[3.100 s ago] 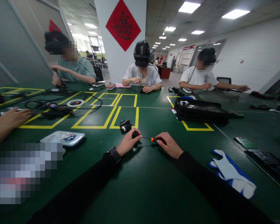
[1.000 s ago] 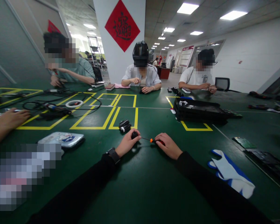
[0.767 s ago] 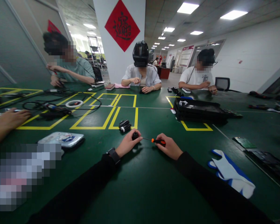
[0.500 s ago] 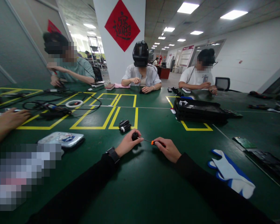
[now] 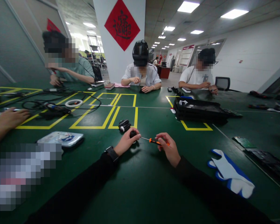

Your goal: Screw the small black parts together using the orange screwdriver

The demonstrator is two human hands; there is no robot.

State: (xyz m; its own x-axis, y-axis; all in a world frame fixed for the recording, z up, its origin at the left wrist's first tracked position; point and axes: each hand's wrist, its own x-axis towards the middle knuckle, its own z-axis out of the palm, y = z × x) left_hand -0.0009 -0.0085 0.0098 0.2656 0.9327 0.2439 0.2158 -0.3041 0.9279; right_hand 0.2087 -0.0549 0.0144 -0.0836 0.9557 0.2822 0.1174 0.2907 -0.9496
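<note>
My left hand (image 5: 127,141) is closed around a small round black part (image 5: 133,134), whose exact kind I cannot make out. An orange-and-black screwdriver (image 5: 153,141) lies almost level between my hands. Its thin shaft points left, with the tip at the black part by my left fingertips. The handle sits in my right hand (image 5: 169,147), between thumb and fingers, the index finger lifted over it. Just beyond my left hand lies a small bunch of black cylindrical pieces (image 5: 124,125), one with a white band.
A blue-and-white glove (image 5: 232,172) lies right of my right arm, near a green circuit board (image 5: 244,142). Black housings (image 5: 199,110) are stacked at the back right. Cables (image 5: 52,107) and a light-coloured case (image 5: 60,139) are on the left. A co-worker's hand (image 5: 10,119) rests far left; three people sit opposite.
My right fingers have shifted along the screwdriver's handle and loosened, showing more of it. Both hands keep nearly the same place, the left slightly further left. The screwdriver still meets the black part.
</note>
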